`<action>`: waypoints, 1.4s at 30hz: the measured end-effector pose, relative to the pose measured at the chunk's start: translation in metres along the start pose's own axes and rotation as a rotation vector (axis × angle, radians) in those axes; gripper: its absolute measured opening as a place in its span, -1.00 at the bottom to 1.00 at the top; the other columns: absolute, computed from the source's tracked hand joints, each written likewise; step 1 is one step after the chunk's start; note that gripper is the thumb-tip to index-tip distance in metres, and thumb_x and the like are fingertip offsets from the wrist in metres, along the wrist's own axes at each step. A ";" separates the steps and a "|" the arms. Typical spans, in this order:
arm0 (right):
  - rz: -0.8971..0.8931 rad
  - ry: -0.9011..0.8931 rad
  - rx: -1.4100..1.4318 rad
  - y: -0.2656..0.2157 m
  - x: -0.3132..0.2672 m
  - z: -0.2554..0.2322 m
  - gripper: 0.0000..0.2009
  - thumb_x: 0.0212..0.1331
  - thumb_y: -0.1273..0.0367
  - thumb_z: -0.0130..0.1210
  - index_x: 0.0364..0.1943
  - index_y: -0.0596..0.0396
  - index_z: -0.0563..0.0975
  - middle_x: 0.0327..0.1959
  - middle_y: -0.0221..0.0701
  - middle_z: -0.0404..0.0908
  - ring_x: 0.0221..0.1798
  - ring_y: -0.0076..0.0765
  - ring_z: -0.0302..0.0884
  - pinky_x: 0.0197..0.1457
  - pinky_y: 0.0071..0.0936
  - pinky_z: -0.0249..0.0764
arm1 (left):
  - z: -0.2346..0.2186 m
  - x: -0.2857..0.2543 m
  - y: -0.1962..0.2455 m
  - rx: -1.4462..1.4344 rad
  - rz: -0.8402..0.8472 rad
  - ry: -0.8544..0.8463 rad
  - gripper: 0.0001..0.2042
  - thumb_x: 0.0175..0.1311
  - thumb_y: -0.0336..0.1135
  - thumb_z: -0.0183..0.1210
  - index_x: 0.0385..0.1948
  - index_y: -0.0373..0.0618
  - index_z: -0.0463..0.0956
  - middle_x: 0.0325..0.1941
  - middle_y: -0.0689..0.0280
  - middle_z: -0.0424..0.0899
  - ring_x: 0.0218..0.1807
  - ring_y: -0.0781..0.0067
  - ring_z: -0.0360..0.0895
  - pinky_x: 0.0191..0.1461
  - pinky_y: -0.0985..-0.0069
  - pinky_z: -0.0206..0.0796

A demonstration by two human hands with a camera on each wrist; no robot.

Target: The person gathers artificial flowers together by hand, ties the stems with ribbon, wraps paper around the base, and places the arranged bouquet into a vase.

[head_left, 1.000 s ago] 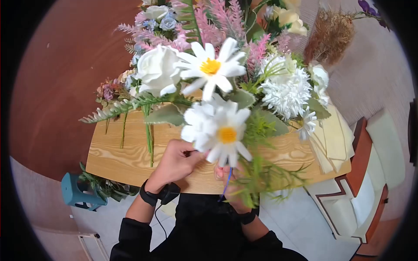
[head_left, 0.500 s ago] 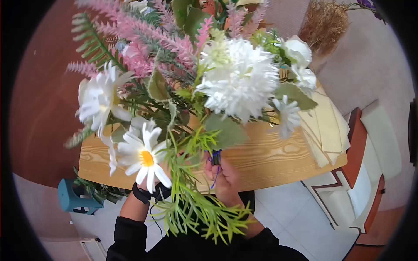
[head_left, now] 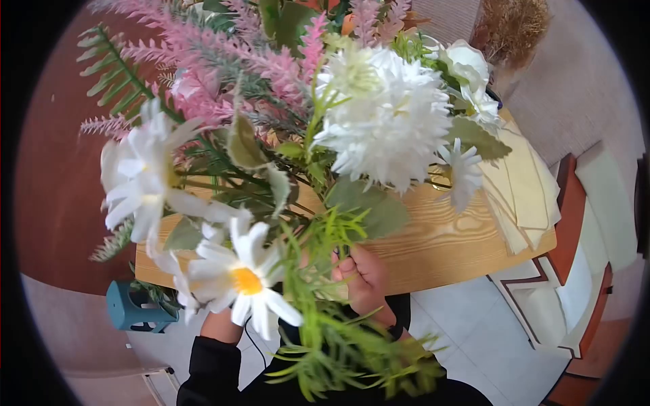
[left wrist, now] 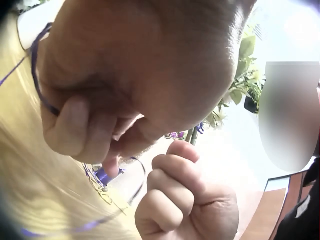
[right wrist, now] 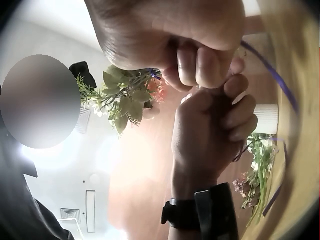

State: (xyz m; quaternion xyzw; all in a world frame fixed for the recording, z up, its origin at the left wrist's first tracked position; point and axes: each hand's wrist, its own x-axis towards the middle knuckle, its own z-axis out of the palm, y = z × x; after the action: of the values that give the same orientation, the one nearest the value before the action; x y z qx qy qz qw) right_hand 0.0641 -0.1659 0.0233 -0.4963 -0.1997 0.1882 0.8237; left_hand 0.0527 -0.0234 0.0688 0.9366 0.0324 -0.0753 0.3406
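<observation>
Bouquet Rising From Your Right Hand

You are holding the bouquet (head_left: 291, 149) so that its blooms are filling the upper and middle part of the head view, with its stems running down to your grip just below the center. Your right hand (head_left: 365, 274) is gripping it there with curled fingers, which are mostly hiding the held part. In the left wrist view, a green stem (left wrist: 194, 134) is showing just above those fingers. Your left hand (right wrist: 207, 125) is holding a purple ribbon (right wrist: 272, 74) in curled fingers, close beside your right in the right wrist view; in the head view a daisy (head_left: 247, 281) and leaves are covering most of it. A big white bloom (head_left: 382, 115) is sitting above your grip, pink sprays (head_left: 274, 66) are spreading to the upper left, and a feathery green sprig (head_left: 315, 331) is drooping toward the bottom. Behind, the wooden table (head_left: 440, 237) is stretching across the middle, with pale yellow sheets (head_left: 525, 186) lying at its right end.
</observation>
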 end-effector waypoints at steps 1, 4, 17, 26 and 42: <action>-0.004 -0.001 0.003 0.000 -0.001 -0.001 -0.70 0.34 0.24 -0.19 -0.41 0.20 0.38 -0.60 -0.55 0.28 -0.54 -0.68 0.14 -0.47 -0.69 0.10 | 0.002 -0.002 0.003 0.004 0.024 0.163 -0.82 0.15 -0.33 0.04 -0.37 -0.24 0.55 -0.46 0.09 0.56 -0.41 0.23 0.50 -0.30 0.46 0.31; -0.133 0.015 -0.052 0.004 -0.007 0.003 -0.71 0.34 0.24 -0.18 -0.41 0.20 0.37 -0.64 -0.57 0.26 -0.57 -0.69 0.12 -0.49 -0.70 0.08 | -0.016 0.010 -0.014 -0.095 0.183 -0.031 -0.80 0.17 -0.30 0.07 -0.32 -0.22 0.57 -0.46 0.18 0.58 -0.42 0.34 0.50 -0.30 0.51 0.31; -0.136 0.026 0.065 0.007 -0.012 0.007 -0.65 0.33 0.26 -0.15 0.03 0.25 0.36 -0.47 -0.54 0.35 -0.47 -0.68 0.20 -0.39 -0.70 0.18 | -0.037 -0.009 0.022 -0.235 0.398 -0.106 -0.88 0.13 -0.36 0.18 -0.46 -0.22 0.60 -0.52 0.25 0.55 -0.38 0.38 0.35 -0.26 0.46 0.17; -0.216 0.130 0.223 0.000 -0.009 0.012 -0.58 0.28 0.33 -0.07 0.14 0.26 0.20 -0.28 -0.45 0.39 -0.43 -0.67 0.21 -0.37 -0.71 0.20 | -0.026 -0.011 0.029 -0.270 0.419 0.030 -0.91 0.05 -0.46 0.21 -0.46 -0.30 0.55 -0.49 0.20 0.50 -0.40 0.36 0.51 -0.32 0.53 0.29; -0.350 0.236 -0.146 0.006 -0.008 0.004 -0.58 0.30 0.29 -0.09 0.12 0.34 0.32 -0.60 -0.52 0.34 -0.57 -0.69 0.18 -0.52 -0.71 0.13 | -0.020 -0.023 -0.002 0.039 0.558 0.240 -0.91 0.03 -0.46 0.17 -0.49 -0.30 0.56 -0.58 0.16 0.44 -0.53 0.20 0.38 -0.44 0.42 0.20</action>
State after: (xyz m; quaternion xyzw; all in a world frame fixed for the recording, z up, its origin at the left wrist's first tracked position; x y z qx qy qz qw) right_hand 0.0546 -0.1640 0.0189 -0.5310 -0.1983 -0.0319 0.8232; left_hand 0.0326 -0.0098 0.0862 0.9179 -0.1873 0.1319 0.3239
